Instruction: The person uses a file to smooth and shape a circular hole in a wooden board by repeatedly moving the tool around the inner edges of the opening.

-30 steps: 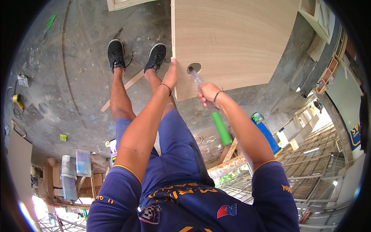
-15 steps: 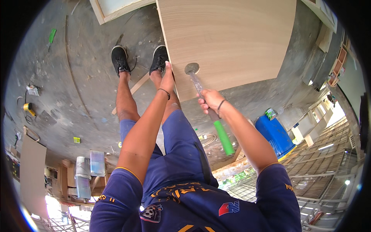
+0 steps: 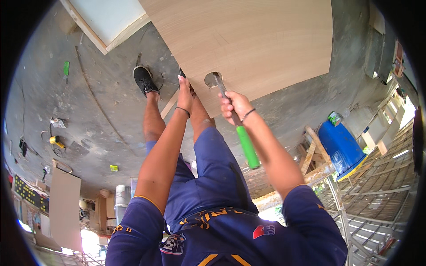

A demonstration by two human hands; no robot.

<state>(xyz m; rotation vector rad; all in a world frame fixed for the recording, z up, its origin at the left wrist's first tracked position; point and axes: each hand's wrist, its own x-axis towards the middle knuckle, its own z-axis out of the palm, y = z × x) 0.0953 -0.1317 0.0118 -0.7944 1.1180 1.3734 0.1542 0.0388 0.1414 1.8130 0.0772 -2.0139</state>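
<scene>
A pale wood-grain panel [image 3: 266, 40] takes up the top of the view, with a round hole [image 3: 210, 80] cut near its corner. Gripped in my right hand [image 3: 236, 106] is a file [image 3: 247, 146] with a green handle. My fingers close round its dark metal shaft, and its far end reaches into the hole at the rim. My left hand [image 3: 184, 98] lies against the panel's left edge, fingers stretched along it, holding no tool.
A white panel with a wooden frame [image 3: 106, 20] lies at the upper left. My shoe [image 3: 145, 80] stands on the grey floor beside a wooden strip [image 3: 170, 103]. At right is a blue drum [image 3: 341, 146]; at left, a yellow tool [image 3: 56, 141] and an upright board [image 3: 64, 208].
The file's far end has gone from lying over the hole to reaching into it. The panel and hole sit slightly further left in view, and its edge slants more.
</scene>
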